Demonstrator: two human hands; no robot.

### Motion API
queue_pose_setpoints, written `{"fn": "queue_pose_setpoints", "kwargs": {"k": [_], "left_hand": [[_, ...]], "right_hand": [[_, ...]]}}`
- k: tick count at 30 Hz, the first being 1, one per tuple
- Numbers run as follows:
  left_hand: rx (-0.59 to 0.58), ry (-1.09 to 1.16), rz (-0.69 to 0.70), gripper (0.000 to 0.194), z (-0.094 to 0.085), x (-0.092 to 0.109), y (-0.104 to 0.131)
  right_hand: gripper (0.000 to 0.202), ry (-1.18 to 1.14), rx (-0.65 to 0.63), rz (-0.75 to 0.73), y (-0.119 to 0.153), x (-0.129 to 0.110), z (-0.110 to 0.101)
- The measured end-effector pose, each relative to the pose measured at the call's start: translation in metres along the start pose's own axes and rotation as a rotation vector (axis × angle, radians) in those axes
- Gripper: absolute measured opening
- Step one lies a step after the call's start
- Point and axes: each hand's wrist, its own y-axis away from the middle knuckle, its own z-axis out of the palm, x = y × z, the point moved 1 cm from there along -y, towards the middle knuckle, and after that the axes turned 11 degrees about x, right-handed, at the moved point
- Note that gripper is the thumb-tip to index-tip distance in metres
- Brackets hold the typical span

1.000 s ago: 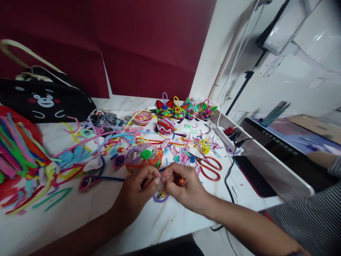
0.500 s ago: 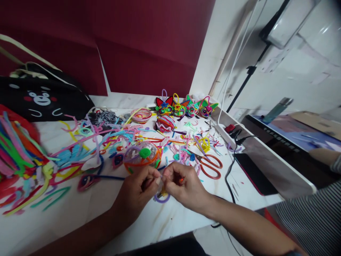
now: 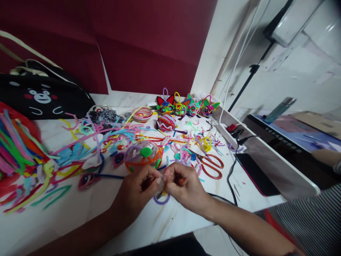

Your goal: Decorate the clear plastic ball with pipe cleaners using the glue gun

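My left hand [image 3: 142, 186] and my right hand [image 3: 182, 185] meet fingertip to fingertip above the table's front part. Both are closed in a pinch on a short bit of purple pipe cleaner [image 3: 161, 176], mostly covered by the fingers. Just below the fingertips shows a purple loop [image 3: 161, 202] with something yellow by it; whether it joins the pinched piece I cannot tell. Behind my left hand sits a clear ball [image 3: 133, 156] banded with orange and purple pipe cleaner, with a green disc [image 3: 146, 152] on it. Orange-handled scissors [image 3: 211, 165] lie beyond my right hand.
Loose pipe cleaners [image 3: 23, 149] and cut scraps cover the left and middle. Finished eared ornaments [image 3: 181, 106] stand at the back, near a striped ball [image 3: 166, 123]. A black bag [image 3: 39, 96] is at left. Right are a cable [image 3: 231, 181], a phone [image 3: 257, 174] and another person's arm [image 3: 325, 158].
The view has shifted slightly. Both hands keep nearly the same pinch, with only a small shift of the purple loop under them.
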Motion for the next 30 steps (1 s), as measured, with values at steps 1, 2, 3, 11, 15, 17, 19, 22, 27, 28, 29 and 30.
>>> {"fn": "queue_pose_setpoints", "kwargs": {"k": [1,2,3,11,15,17,19,22,27,28,29,30], "left_hand": [[-0.002,-0.003,-0.001,0.019,0.0000,-0.0005,0.0002],[-0.003,-0.005,-0.003,0.018,0.0000,-0.0009,0.0005],[-0.005,-0.007,-0.005,0.018,0.0001,-0.0013,0.0009],[-0.020,-0.002,-0.025,0.017,0.0012,0.0008,0.0033],[-0.031,0.003,-0.031,0.016,0.0017,0.0002,0.0029],[-0.038,0.013,-0.052,0.015,0.0019,-0.0003,0.0029],[-0.044,0.024,-0.071,0.015,0.0019,-0.0001,0.0029],[-0.053,0.056,-0.088,0.015,0.0014,0.0019,0.0025],[-0.056,0.111,-0.107,0.015,-0.0001,0.0073,0.0009],[-0.058,0.118,-0.109,0.015,-0.0001,0.0079,0.0006],[-0.058,0.126,-0.110,0.016,0.0000,0.0081,0.0005],[-0.062,0.135,-0.114,0.016,0.0003,0.0078,0.0004]], "right_hand": [[0.003,-0.009,-0.003,0.004,0.0000,-0.0003,0.0003],[0.003,-0.009,-0.003,0.007,0.0001,-0.0007,0.0005],[0.003,-0.003,0.001,0.007,0.0001,-0.0010,0.0005],[0.003,0.028,0.016,-0.003,0.0011,-0.0012,-0.0001],[0.003,0.029,0.015,-0.004,0.0023,0.0014,0.0000],[0.002,0.015,0.015,-0.002,0.0028,0.0030,0.0003],[0.002,0.002,0.009,-0.005,0.0032,0.0041,0.0006],[0.002,0.007,0.009,-0.021,0.0033,0.0039,0.0004],[0.004,0.030,0.016,-0.043,0.0032,0.0031,-0.0007],[0.004,0.029,0.018,-0.043,0.0032,0.0033,-0.0008],[0.004,0.028,0.020,-0.041,0.0032,0.0036,-0.0008],[0.004,0.026,0.022,-0.039,0.0032,0.0038,-0.0007]]}}
